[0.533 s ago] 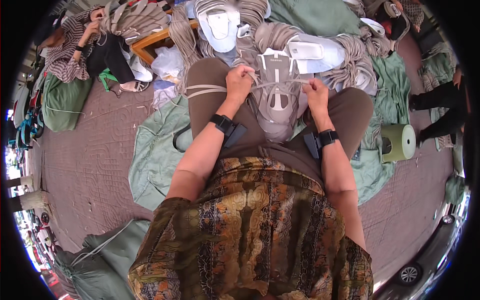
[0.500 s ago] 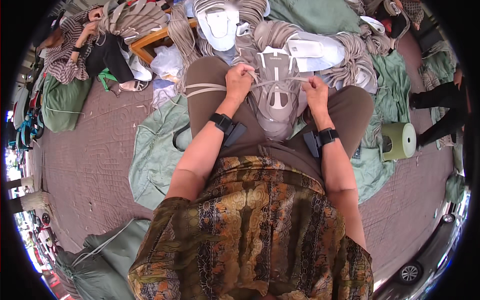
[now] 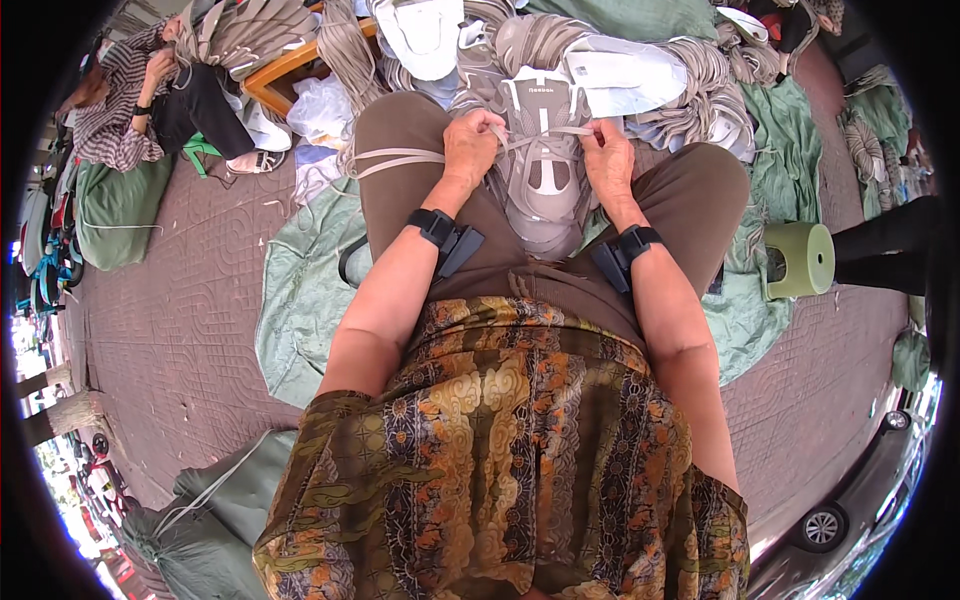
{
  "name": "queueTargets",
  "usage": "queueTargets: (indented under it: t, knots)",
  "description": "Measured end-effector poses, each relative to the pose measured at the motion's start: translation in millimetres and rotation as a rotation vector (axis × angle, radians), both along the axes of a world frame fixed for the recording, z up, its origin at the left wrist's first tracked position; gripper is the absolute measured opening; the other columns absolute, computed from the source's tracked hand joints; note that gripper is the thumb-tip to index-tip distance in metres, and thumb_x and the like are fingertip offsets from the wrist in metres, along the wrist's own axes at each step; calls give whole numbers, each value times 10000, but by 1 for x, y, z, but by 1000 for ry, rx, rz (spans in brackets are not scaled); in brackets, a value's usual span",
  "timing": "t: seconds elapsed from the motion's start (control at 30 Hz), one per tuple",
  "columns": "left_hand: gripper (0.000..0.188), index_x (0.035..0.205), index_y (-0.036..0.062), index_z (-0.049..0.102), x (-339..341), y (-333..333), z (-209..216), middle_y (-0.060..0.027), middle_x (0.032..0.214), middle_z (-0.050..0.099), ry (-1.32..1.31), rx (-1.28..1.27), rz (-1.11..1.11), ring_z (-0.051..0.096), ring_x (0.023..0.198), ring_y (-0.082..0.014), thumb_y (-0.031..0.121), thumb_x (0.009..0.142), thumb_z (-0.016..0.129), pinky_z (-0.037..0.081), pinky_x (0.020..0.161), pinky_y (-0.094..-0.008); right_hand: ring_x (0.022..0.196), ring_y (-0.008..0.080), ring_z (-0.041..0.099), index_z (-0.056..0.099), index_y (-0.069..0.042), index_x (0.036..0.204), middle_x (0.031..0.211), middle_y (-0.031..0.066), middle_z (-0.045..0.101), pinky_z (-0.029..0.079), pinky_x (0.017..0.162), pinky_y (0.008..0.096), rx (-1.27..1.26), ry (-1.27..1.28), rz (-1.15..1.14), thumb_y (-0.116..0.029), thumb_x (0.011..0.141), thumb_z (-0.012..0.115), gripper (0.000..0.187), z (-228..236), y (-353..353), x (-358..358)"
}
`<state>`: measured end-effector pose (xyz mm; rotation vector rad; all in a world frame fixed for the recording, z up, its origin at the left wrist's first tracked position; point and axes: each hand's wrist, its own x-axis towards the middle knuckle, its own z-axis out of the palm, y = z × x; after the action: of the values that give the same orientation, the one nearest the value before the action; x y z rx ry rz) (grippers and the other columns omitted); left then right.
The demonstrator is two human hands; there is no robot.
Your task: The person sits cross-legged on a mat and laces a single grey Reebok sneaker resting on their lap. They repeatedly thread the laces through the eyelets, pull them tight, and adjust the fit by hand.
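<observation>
A taupe-grey sneaker (image 3: 545, 200) stands between my thighs, its toe pointing at me and its tongue at the far end. A flat beige shoelace (image 3: 562, 131) runs across the tongue, with strands crossing over the middle. My left hand (image 3: 471, 150) pinches the lace at the shoe's left side. Long loose strands trail from there over my left thigh. At the right side, my right hand (image 3: 608, 160) holds the other stretch of lace between thumb and fingers. Both fingertips are close to the shoe, just above its upper.
Bundles of grey-brown shoe uppers (image 3: 530, 45) and white shoe pieces (image 3: 625, 75) pile up beyond the sneaker. Green sheeting (image 3: 310, 300) lies under me. A green round stool (image 3: 800, 260) stands at right, near a person's dark-trousered legs. Another person (image 3: 135, 110) sits far left.
The lace strands now cross more tightly over the middle of the tongue. My right hand has moved slightly inward and up. The whole view has shifted a little.
</observation>
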<state>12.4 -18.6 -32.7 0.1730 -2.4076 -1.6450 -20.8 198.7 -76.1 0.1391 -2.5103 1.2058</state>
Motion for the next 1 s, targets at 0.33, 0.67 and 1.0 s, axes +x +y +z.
queueTargets:
  t: [0.33, 0.67, 1.0]
  knots:
    - [118, 870, 39, 707, -3, 1, -10, -109, 747, 706, 59, -90, -8, 674, 684, -186, 30, 782, 629, 520, 666, -310, 779, 381, 637, 601, -62, 943, 822, 166, 653, 483, 679, 464, 266, 123, 18, -101, 852, 629, 103, 21, -4, 12]
    - [188, 863, 68, 701, -9, -1, -30, -132, 728, 651, 158, -198, -10, 625, 673, -272, -7, 738, 582, 491, 650, -363, 806, 403, 604, 573, -62, 918, 904, 149, 632, 468, 710, 499, 571, 254, 141, -61, 829, 595, 92, 28, -10, 15]
    - [196, 865, 68, 688, -10, 0, -36, -144, 737, 645, 263, -224, 24, 623, 692, -302, -23, 734, 575, 493, 656, -389, 822, 424, 609, 557, -47, 933, 908, 183, 643, 469, 693, 508, 431, 93, 107, -49, 835, 573, 99, 24, -11, 14]
